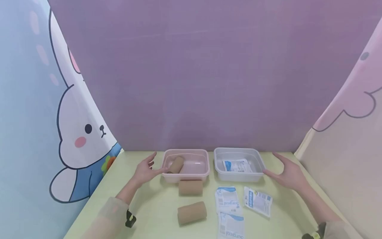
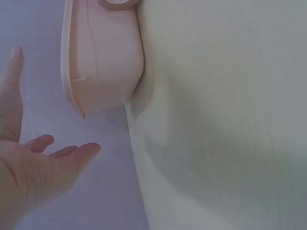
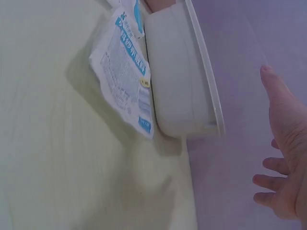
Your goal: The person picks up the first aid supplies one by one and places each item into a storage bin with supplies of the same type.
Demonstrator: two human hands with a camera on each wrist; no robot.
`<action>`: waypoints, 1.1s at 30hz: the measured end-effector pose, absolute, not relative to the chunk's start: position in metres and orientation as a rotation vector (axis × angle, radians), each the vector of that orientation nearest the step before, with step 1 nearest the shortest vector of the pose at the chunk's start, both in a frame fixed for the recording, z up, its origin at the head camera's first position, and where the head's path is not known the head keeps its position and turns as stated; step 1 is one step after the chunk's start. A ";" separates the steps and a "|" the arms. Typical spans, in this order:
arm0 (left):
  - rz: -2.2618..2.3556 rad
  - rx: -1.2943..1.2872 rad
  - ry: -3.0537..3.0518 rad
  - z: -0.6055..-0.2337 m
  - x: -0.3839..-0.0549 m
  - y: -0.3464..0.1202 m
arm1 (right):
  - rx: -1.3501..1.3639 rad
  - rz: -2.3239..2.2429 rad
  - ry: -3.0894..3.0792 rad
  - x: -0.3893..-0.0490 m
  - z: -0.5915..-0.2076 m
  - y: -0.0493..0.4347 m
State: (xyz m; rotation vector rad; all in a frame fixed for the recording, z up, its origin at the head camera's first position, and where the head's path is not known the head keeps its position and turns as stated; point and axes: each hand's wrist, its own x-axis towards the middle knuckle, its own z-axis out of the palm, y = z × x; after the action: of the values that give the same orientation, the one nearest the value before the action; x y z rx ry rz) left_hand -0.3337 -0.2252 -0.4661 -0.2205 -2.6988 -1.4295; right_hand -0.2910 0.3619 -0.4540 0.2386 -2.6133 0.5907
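Observation:
My left hand (image 1: 146, 171) is held beside the left end of a pink plastic bin (image 1: 194, 178), fingers extended and thumb toward its rim. In the left wrist view a gap shows between these fingers and the bin. One brown cardboard tube (image 1: 176, 165) leans inside the bin. My right hand (image 1: 289, 174) is spread beside the right end of a white plastic bin (image 1: 238, 177), thumb toward its corner and nothing held. Inside that bin lies a white and blue packet (image 1: 237, 165). The right wrist view shows this hand apart from the bin.
Before the pink bin lie two more brown tubes, a nearer tube (image 1: 192, 212) and a farther tube (image 1: 190, 188). Two packets marked Surgical (image 1: 227, 200) and another packet (image 1: 258, 201) lie before the white bin. A purple panel (image 1: 191, 83) rises behind the bins.

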 end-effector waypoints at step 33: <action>-1.650 -0.235 -2.659 -0.491 -0.345 -0.201 | 0.612 0.798 -2.555 -0.297 -0.427 0.242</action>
State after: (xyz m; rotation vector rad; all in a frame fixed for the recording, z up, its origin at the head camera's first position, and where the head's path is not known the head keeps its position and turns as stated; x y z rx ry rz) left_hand -0.3455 -0.2009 -0.4906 -0.2349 -2.6590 -1.6497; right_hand -0.2969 0.2418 -0.4270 0.6125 -2.5545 0.7984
